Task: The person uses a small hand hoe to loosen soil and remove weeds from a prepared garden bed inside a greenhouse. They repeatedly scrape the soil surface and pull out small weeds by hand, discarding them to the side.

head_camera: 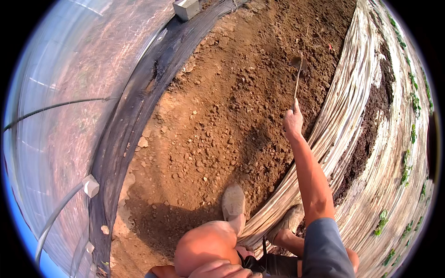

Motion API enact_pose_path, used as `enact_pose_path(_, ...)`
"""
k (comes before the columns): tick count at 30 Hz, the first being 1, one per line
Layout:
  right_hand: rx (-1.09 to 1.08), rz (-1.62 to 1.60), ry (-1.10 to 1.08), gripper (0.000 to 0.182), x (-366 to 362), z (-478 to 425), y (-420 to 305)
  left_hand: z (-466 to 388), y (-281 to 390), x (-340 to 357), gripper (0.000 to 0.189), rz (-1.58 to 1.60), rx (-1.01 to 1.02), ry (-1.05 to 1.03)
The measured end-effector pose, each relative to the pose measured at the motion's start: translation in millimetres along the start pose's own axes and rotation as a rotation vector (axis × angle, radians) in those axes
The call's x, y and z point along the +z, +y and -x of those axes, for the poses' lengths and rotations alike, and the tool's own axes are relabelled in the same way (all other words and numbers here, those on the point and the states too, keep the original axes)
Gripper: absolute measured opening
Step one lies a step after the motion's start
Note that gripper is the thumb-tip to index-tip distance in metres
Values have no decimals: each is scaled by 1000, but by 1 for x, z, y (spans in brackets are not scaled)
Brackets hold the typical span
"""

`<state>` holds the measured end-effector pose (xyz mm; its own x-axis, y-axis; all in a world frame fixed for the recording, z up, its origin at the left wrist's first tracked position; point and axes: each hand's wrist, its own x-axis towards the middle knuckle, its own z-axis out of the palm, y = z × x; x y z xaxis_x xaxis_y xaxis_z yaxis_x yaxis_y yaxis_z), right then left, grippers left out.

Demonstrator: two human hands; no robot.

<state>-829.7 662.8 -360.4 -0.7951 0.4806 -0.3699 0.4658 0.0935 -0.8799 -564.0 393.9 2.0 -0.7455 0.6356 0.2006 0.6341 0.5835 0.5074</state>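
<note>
My right hand (293, 120) grips the thin handle of a small hand hoe (297, 78), my arm stretched out ahead of me. The tool's dark metal head (298, 64) is at the loosened brown soil (250, 90), near the upper right; whether it bites into the soil I cannot tell. At the bottom edge, my left hand (222, 270) lies by my bent knee, its fingers partly cut off by the frame. I cannot see anything held in it.
Bunched whitish plastic film (342, 93) runs along the right, beside a bed with small green plants (382, 222). Black sheeting (118, 139) and a clear plastic tunnel wall (80, 73) curve along the left. Pale blocks (91, 186) sit by the hoops. My shoe (233, 201) stands on soil.
</note>
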Motion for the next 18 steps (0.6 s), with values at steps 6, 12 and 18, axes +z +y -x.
enact_pose_path(6, -4, 279, -229, 68, 46, 145, 48, 3, -2, 3, 48, -5, -19, 3)
enact_pose_path(12, -87, 269, -322, 73, 16, 295, 101, 1, -2, 1, 41, 9, -14, 23)
enact_pose_path(18, -169, 293, -246, 70, 18, 236, 100, 5, 1, -1, 34, 28, 22, 37)
